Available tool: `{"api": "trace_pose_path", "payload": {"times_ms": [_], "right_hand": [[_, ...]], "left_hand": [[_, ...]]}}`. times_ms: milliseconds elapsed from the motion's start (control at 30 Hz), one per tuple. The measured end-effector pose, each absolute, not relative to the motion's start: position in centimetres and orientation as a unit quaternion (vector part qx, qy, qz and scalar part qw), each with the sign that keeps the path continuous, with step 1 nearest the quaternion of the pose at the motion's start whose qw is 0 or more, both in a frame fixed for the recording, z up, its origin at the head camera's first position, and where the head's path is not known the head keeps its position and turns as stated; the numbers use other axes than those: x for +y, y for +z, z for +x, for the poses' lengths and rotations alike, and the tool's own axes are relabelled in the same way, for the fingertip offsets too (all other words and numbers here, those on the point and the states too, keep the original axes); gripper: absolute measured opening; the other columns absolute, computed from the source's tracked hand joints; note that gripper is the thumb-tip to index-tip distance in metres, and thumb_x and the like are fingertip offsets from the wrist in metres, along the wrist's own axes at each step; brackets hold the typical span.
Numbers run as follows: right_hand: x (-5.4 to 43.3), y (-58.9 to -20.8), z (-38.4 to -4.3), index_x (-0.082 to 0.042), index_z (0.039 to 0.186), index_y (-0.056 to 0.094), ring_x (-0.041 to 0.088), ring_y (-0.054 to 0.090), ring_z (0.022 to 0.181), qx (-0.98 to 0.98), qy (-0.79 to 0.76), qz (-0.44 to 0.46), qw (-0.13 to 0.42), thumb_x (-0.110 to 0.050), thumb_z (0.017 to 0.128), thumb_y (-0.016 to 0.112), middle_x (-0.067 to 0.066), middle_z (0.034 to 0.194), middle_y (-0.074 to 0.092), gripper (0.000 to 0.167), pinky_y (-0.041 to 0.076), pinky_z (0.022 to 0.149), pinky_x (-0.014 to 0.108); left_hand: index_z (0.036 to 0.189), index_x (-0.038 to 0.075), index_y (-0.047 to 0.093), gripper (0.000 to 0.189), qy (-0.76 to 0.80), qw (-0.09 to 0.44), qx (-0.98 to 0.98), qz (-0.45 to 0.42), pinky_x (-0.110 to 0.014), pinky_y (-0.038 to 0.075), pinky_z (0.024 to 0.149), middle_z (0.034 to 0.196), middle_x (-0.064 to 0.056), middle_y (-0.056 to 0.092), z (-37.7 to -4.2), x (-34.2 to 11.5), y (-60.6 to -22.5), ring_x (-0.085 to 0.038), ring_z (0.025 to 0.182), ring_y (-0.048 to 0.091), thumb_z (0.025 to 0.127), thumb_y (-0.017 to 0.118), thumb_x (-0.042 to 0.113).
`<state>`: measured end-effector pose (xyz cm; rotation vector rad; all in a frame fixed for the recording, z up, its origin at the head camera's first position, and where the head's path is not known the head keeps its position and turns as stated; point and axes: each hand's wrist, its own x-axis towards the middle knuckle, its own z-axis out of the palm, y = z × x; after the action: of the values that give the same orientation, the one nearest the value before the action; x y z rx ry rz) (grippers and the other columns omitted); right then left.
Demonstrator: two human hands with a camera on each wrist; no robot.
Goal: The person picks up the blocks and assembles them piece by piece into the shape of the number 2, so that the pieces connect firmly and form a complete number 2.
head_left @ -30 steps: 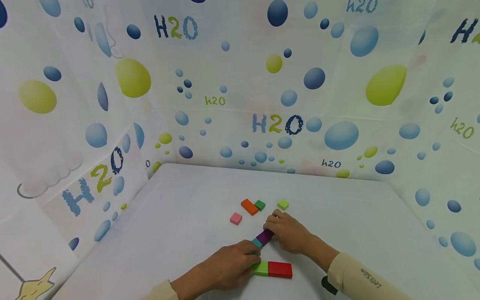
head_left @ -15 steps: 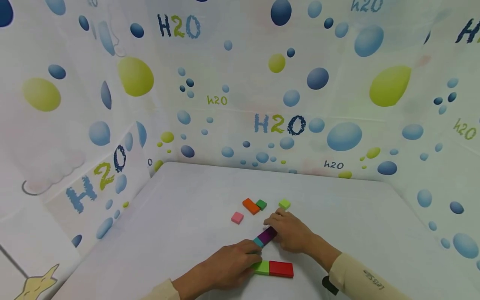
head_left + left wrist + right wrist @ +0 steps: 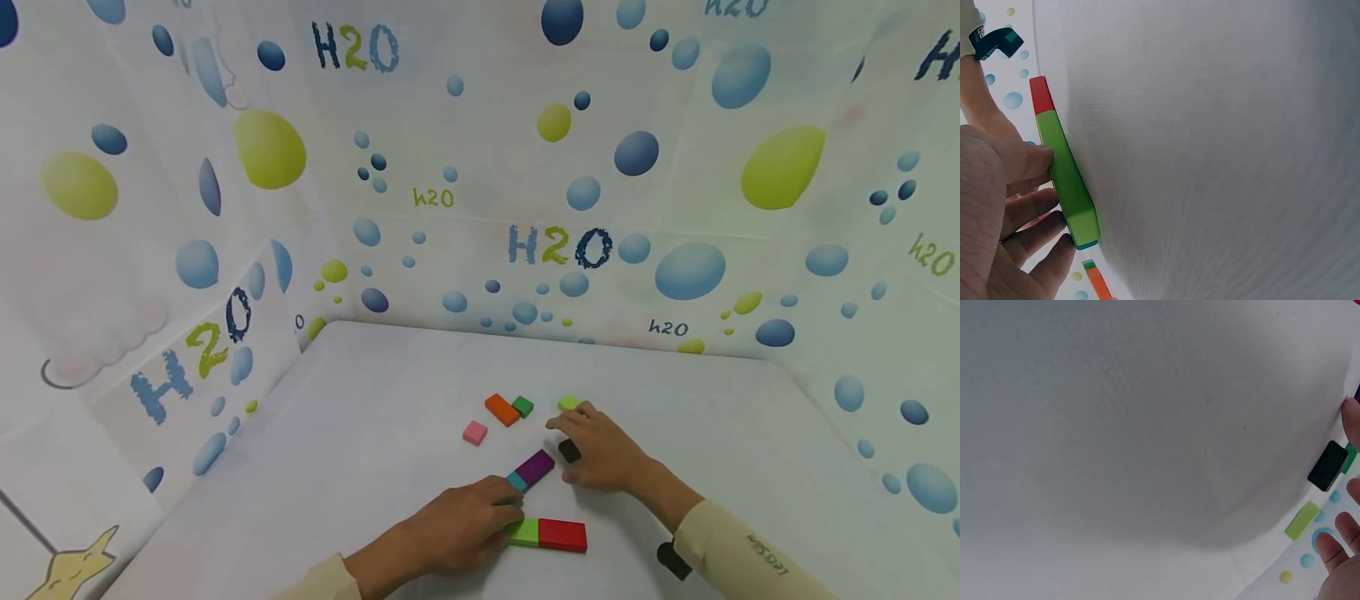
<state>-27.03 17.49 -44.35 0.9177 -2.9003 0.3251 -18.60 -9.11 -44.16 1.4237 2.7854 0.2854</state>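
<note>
Head view: At an apparent pickup, the spread right hand (image 3: 606,447) flanked a dark block (image 3: 568,451), a pinch seemingly needed; at eight o'clock, the left hand (image 3: 467,527) touched a green block (image 3: 527,533), grip unclear.

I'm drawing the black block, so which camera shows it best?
The right wrist: the black block looks larger there, uncovered. The head view shows it small, by the right hand; the left wrist, nothing.

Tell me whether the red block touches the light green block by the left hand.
Touching: the head view shows the red block and light green block meeting end to end, no gap between them.
</note>
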Motion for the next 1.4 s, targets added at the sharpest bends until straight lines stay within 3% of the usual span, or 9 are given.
{"api": "trace_pose_path", "payload": {"times_ms": [267, 867, 1400], "right_hand": [[18.9, -44.5, -27.5, -0.019, 0.134, 0.063, 0.019, 0.047, 0.117, -0.960, 0.081, 0.268, 0.028, -0.031, 0.077, 0.088, -0.004, 0.132, 0.063, 0.063, 0.051, 0.099, 0.039], [19.6, -45.3, -27.1, -0.012, 0.129, 0.065, 0.021, 0.050, 0.115, -0.948, 0.116, 0.296, 0.028, -0.015, 0.085, 0.080, 0.000, 0.124, 0.066, 0.046, 0.052, 0.099, 0.044], [19.6, -45.8, -27.0, -0.009, 0.126, 0.067, 0.020, 0.051, 0.114, -0.947, 0.128, 0.292, 0.033, -0.013, 0.087, 0.079, 0.001, 0.121, 0.067, 0.041, 0.053, 0.097, 0.041]], "left_hand": [[0.126, 0.022, 0.071, 0.032, 0.097, 0.007, 0.888, 0.449, -0.024, 0.053, 0.097, 0.134, 0.006, 0.060, -18.6, -8.9, -44.1, -0.010, 0.126, 0.053, 0.094, 0.073, 0.020], [0.127, 0.023, 0.070, 0.033, 0.102, 0.006, 0.886, 0.452, -0.025, 0.053, 0.097, 0.134, 0.006, 0.060, -18.6, -9.3, -44.0, -0.011, 0.127, 0.053, 0.094, 0.073, 0.021], [0.128, 0.024, 0.069, 0.034, 0.098, 0.002, 0.887, 0.452, -0.026, 0.053, 0.098, 0.137, 0.006, 0.058, -18.6, -9.3, -44.3, -0.012, 0.129, 0.052, 0.095, 0.072, 0.022]]}}
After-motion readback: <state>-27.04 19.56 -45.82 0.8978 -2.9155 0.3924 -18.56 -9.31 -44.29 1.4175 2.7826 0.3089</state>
